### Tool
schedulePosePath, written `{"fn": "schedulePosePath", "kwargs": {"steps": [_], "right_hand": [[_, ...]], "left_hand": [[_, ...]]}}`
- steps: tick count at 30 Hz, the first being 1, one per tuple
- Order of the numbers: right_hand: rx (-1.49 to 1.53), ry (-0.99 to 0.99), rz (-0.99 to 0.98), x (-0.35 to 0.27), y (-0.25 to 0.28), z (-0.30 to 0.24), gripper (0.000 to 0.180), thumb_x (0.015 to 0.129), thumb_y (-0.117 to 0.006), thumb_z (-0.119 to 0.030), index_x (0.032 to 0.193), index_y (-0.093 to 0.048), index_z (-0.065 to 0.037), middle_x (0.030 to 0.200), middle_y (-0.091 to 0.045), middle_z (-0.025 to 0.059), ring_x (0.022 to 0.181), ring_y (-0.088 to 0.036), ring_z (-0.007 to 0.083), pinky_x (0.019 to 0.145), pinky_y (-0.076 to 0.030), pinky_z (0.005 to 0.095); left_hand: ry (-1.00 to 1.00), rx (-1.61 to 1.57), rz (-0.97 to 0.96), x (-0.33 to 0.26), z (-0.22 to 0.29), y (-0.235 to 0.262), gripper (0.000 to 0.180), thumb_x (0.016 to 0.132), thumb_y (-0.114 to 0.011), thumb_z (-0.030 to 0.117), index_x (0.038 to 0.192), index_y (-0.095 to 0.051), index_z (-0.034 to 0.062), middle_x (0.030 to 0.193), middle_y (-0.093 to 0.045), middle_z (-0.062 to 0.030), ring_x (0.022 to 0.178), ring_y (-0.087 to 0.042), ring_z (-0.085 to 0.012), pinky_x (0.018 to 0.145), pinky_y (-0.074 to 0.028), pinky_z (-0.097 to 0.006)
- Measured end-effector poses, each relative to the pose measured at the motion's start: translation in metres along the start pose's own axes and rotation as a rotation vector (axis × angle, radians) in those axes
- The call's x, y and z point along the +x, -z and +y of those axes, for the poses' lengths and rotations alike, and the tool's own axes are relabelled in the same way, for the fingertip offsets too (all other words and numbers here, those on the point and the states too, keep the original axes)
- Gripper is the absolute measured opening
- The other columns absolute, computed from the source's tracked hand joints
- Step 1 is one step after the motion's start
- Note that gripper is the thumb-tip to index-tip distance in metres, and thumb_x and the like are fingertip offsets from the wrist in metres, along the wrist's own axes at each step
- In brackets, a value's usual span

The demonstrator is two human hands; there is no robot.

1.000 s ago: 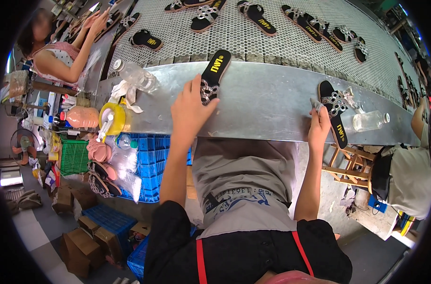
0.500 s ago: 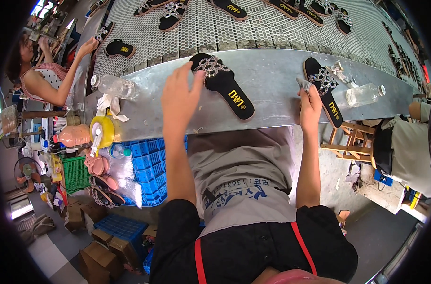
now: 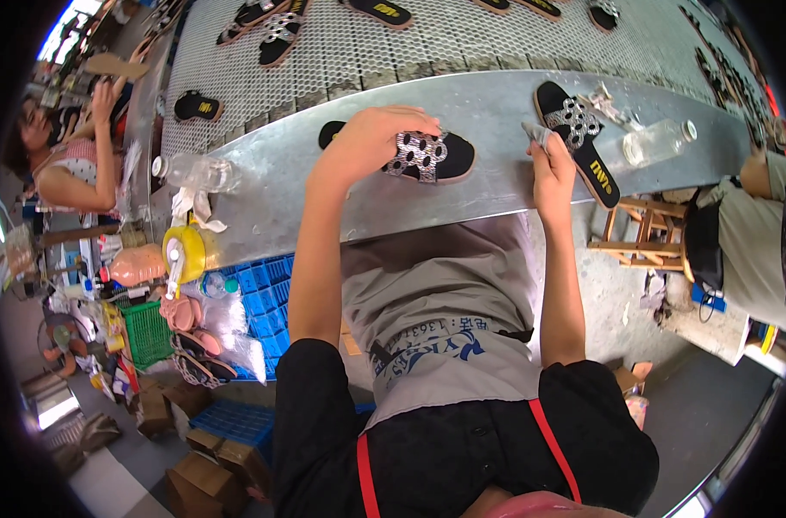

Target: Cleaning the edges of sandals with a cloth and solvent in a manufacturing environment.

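A black slide sandal point(image 3: 421, 157) with a strap of glittering rings lies on the metal table point(image 3: 281, 207), its toe end pointing right. My left hand point(image 3: 371, 140) is over its rear half, the fingers bent around the far edge; the hand hides much of the insole. My right hand point(image 3: 552, 168) pinches a small grey cloth point(image 3: 534, 132). Just beside that hand rests a second, matching sandal point(image 3: 597, 171), its heel overhanging the near edge of the table.
Beyond the table, several sandals lie on a mesh conveyor point(image 3: 445, 47). One clear bottle point(image 3: 205, 173) lies at the left, another point(image 3: 656, 145) at the right. A yellow tape roll point(image 3: 186, 250) hangs near the left corner. A co-worker point(image 3: 74, 173) handles a sole at far left.
My left hand has come down onto the left sandal, which has turned from pointing away to lying sideways, toe right. My right hand still holds the cloth. The conveyor sandals have shifted in view.
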State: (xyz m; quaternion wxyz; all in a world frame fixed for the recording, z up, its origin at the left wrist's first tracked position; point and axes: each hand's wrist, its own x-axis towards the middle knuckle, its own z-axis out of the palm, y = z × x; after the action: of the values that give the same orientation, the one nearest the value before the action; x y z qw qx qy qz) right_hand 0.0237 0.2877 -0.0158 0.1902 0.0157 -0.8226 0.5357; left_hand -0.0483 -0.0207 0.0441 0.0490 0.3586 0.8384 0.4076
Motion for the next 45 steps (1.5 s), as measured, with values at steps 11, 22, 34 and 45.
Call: {"fn": "schedulePosePath", "kwargs": {"steps": [11,22,34,45], "right_hand": [[-0.410,0.110,-0.337,-0.024,-0.002,-0.040,0.019,0.087,-0.059,0.003,0.103,-0.066,-0.005,0.094,-0.059,0.0154,0.085,-0.066,0.0429,0.071,-0.053,0.0505],[-0.513,0.030,-0.582,-0.058,-0.015,-0.079,0.032,0.079,-0.062,0.002,0.108,-0.070,-0.010,0.097,-0.057,0.0068,0.070,-0.066,0.0313,0.057,-0.054,0.0419],[-0.597,0.025,-0.537,-0.062,-0.015,-0.087,0.025,0.075,-0.066,-0.004,0.099,-0.068,-0.011,0.094,-0.056,0.0037,0.071,-0.067,0.0225,0.056,-0.053,0.0368],[-0.291,-0.033,-0.542,-0.079,0.010,-0.083,0.025,0.083,-0.064,0.004,0.104,-0.071,-0.007,0.092,-0.058,0.0067,0.074,-0.066,0.0248,0.060,-0.050,0.0357]], "left_hand": [[-0.013,0.583,0.187,-0.028,0.036,-0.071,0.058,0.075,-0.087,0.044,0.124,-0.072,0.0151,0.137,-0.065,-0.0025,0.133,-0.052,-0.0331,0.112,-0.039,-0.056],[-0.045,0.382,0.102,-0.056,0.028,-0.069,0.066,0.071,-0.089,0.039,0.130,-0.069,0.0178,0.140,-0.066,0.0021,0.130,-0.054,-0.0269,0.115,-0.034,-0.056],[-0.038,0.393,0.096,-0.056,0.026,-0.070,0.085,0.067,-0.091,0.042,0.140,-0.061,0.0116,0.136,-0.064,-0.0035,0.128,-0.055,-0.0308,0.116,-0.035,-0.053],[-0.034,0.384,0.096,-0.057,0.033,-0.065,0.078,0.068,-0.088,0.037,0.138,-0.064,0.0118,0.139,-0.064,-0.0049,0.133,-0.053,-0.0310,0.118,-0.033,-0.053]]}}
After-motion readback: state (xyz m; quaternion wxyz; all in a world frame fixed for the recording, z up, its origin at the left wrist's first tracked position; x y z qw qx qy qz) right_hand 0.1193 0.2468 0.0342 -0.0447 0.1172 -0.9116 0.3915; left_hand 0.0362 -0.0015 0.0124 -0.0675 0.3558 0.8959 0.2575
